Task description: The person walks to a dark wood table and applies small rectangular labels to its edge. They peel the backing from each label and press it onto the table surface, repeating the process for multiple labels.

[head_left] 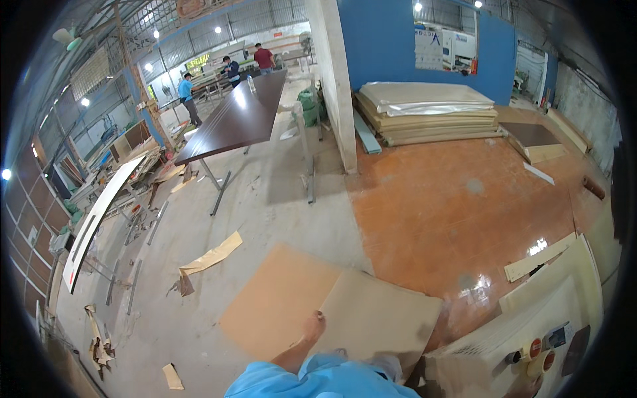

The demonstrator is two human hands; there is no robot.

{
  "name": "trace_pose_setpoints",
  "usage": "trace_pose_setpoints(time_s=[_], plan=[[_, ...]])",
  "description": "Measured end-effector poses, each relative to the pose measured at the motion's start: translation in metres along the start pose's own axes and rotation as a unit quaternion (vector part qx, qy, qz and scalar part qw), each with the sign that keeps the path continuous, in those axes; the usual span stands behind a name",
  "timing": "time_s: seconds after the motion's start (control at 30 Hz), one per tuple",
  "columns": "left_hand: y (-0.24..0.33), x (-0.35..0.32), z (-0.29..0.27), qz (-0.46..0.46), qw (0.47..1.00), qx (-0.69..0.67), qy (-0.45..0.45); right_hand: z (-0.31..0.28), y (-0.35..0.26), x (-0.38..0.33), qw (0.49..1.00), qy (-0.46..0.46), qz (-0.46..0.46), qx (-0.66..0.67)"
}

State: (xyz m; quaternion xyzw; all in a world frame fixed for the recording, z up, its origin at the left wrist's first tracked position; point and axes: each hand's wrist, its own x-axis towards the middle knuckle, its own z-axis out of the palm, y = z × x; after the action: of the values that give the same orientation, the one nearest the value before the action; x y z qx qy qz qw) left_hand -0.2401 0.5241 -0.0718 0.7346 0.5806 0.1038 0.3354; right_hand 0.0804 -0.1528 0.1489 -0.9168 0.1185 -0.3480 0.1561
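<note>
My left hand (pixel 313 326) reaches forward from a light blue sleeve and is closed on the near left edge of a large pale brown cardboard sheet (pixel 381 318) lying on the floor. That sheet overlaps a second, more orange cardboard sheet (pixel 272 302) to its left. My right hand is out of view.
A long dark brown panel (pixel 239 113) rests on metal stands ahead. A concrete column (pixel 335 86) stands beside a stack of wrapped boards (pixel 431 109) at a blue wall. A cream machine with red buttons (pixel 531 331) sits at lower right. Cardboard scraps (pixel 212 255) litter the floor. Three people (pixel 225 69) work far back.
</note>
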Motion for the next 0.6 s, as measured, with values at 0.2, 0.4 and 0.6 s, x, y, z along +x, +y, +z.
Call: trace_pose_setpoints(time_s=[0.2,0.4,0.6], plan=[[0.058,-0.015,0.027,0.144,0.964,-0.014,-0.223,0.072,-0.087,0.089,0.98,-0.125,-0.033,0.148],[0.335,-0.028,-0.138,0.392,0.877,-0.262,-0.088,0.09,-0.199,0.036,0.946,-0.202,-0.011,0.254],[0.533,-0.164,-0.278,0.799,0.563,-0.184,0.099,0.107,-0.179,0.062,0.988,-0.092,-0.013,0.12]])
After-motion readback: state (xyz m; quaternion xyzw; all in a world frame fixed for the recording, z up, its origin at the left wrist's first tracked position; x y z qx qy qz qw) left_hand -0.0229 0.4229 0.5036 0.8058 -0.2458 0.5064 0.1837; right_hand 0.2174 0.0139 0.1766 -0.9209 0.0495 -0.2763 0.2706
